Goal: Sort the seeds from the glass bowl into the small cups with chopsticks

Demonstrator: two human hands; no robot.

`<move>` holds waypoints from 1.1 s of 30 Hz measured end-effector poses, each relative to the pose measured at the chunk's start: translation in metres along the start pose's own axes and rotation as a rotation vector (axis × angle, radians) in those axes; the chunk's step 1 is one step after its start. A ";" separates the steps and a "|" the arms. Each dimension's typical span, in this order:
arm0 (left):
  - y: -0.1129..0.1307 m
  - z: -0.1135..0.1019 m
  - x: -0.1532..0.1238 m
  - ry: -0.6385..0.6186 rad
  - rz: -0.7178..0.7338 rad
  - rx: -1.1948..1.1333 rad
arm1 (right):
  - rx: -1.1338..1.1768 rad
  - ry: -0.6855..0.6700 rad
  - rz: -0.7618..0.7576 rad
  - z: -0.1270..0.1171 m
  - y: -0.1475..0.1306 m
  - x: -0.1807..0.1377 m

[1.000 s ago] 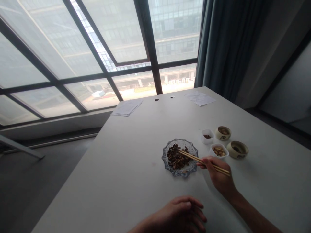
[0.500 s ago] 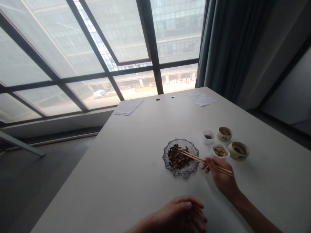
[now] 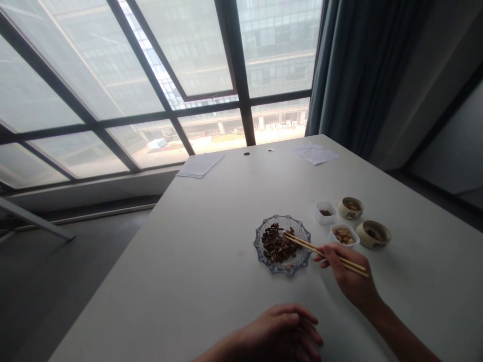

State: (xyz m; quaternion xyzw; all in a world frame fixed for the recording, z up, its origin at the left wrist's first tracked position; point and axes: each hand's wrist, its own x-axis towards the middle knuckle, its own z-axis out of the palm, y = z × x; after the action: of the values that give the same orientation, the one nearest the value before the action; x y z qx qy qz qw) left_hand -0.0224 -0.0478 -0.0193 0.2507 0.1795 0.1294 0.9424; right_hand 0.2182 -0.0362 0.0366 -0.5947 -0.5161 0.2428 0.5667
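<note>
My right hand (image 3: 349,271) grips a pair of wooden chopsticks (image 3: 315,248), their tips over the dark brown seeds (image 3: 277,245) heaped in a scalloped glass dish (image 3: 259,251). Whether a seed is between the tips I cannot tell. Nearer to me, my left hand (image 3: 289,329) rests at the table's front with fingers loosely apart and holds nothing. Just beyond my right hand stands a white plastic tub (image 3: 350,243) of pale brown pieces. Behind it is another white tub (image 3: 325,219) with a few dark pieces.
Two cream ceramic bowls (image 3: 373,242) with dark markings stand right of the tubs; both have something inside. Paper sheets (image 3: 202,165) lie at the table's far left, and another sheet (image 3: 316,153) at the far right. Windows and a dark curtain (image 3: 347,75) border the far end.
The chopstick tips and my right hand have shifted slightly right. My left hand stays much as it was. The whole view has moved a little.
</note>
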 end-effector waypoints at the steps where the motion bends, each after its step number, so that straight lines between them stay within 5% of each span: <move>1: 0.000 0.000 0.000 0.001 0.002 0.001 | -0.002 -0.017 0.006 -0.001 -0.002 0.000; 17: -0.001 0.000 0.000 0.015 -0.006 -0.010 | -0.020 -0.049 -0.063 -0.009 0.007 0.002; 26: 0.000 0.000 -0.001 0.001 0.005 0.021 | 0.100 0.181 -0.101 -0.003 0.004 0.002; 29: -0.001 -0.001 -0.002 -0.001 0.011 0.020 | 0.060 0.300 -0.154 -0.024 -0.020 0.004; 33: -0.003 -0.003 -0.001 0.000 0.020 0.017 | -0.097 0.538 -0.191 -0.089 -0.026 0.000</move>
State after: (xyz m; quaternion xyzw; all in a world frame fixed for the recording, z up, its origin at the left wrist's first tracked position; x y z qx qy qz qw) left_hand -0.0242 -0.0489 -0.0231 0.2605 0.1779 0.1374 0.9389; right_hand 0.2870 -0.0787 0.0822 -0.6127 -0.4117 -0.0031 0.6745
